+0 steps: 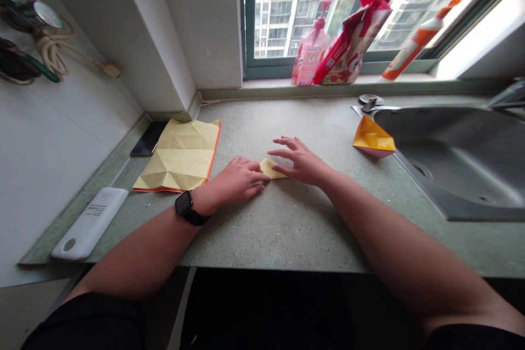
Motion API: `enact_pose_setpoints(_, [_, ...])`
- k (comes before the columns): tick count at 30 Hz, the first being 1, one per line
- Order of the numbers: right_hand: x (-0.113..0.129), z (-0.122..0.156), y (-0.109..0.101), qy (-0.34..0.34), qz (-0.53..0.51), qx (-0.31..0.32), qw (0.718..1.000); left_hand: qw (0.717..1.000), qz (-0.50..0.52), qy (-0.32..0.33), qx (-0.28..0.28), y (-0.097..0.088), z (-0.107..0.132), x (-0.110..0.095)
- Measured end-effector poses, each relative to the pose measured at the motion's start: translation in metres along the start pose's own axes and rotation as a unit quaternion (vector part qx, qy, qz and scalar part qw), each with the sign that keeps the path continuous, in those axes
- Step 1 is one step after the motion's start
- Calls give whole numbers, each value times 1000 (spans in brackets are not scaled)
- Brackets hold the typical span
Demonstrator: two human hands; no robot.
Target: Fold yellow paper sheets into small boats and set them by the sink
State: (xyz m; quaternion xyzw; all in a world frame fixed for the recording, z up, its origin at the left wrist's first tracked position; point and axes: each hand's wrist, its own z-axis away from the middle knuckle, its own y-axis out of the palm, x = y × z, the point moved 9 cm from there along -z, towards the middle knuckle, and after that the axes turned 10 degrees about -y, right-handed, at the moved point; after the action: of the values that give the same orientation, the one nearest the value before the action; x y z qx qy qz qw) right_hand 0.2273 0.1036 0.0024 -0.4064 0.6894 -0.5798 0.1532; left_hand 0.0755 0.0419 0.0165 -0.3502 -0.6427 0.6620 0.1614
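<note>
A small folded piece of yellow paper [269, 167] lies on the speckled green counter [287, 219] between my hands. My left hand [238, 179], with a black watch on its wrist, rests with curled fingers pressing on the paper's left edge. My right hand [299, 161] lies over the paper's right side, fingers spread and stretched flat. Most of the paper is hidden under both hands.
A stack of creased yellow sheets [180, 156] lies at the left beside a black phone [148, 139]. A white power bank [91, 222] sits near the front left edge. A folded yellow-and-pink paper boat [372, 138] stands by the steel sink [459, 158]. Bottles and a red pouch [348, 44] line the windowsill.
</note>
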Motion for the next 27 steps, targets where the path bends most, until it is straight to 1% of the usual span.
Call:
enact_pose_setpoints(3, [7, -1, 20, 12, 12, 45, 999, 1000, -8, -1, 1, 2, 0, 1])
enact_pose_setpoints(5, [5, 0, 26, 26, 13, 58, 998, 1000, -12, 0, 4, 3, 0, 1])
enact_pose_setpoints(8, [2, 0, 27, 34, 11, 60, 998, 999, -37, 5, -5, -3, 1, -1])
enact_pose_setpoints(11, [0, 0, 28, 40, 7, 65, 997, 997, -64, -5, -33, -17, 5, 2])
enact_pose_setpoints(12, [0, 0, 29, 42, 6, 67, 997, 997, -67, -13, -32, -20, 6, 6])
enact_pose_setpoints(15, [-1, 0, 31, 42, 1, 69, 997, 997, -59, -43, -8, -26, 10, 18])
enact_pose_setpoints(17, [-1, -1, 31, 37, 0, 64, 997, 997, -54, -51, 4, -29, 11, 23])
enact_pose_setpoints(18, [-1, -1, 31, 34, -1, 62, 997, 997, -53, -51, 1, -30, 11, 25])
enact_pose_setpoints(20, [-1, 0, 31, 28, -2, 59, 998, 997, -50, -45, -30, -34, 9, 24])
enact_pose_setpoints(22, [-1, 0, 31, 24, -1, 53, 998, 996, -33, -35, -80, -36, 6, 21])
enact_pose_setpoints(23, [0, 0, 29, 20, 0, 48, 999, 995, -16, -27, -99, -35, 4, 19])
enact_pose_setpoints(24, [0, 0, 28, 15, 0, 41, 999, 995, 4, -15, -103, -31, 1, 16])
enact_pose_setpoints(27, [5, -1, 23, -14, -9, 16, 1000, 995, 45, 11, -88, -13, -6, 9])
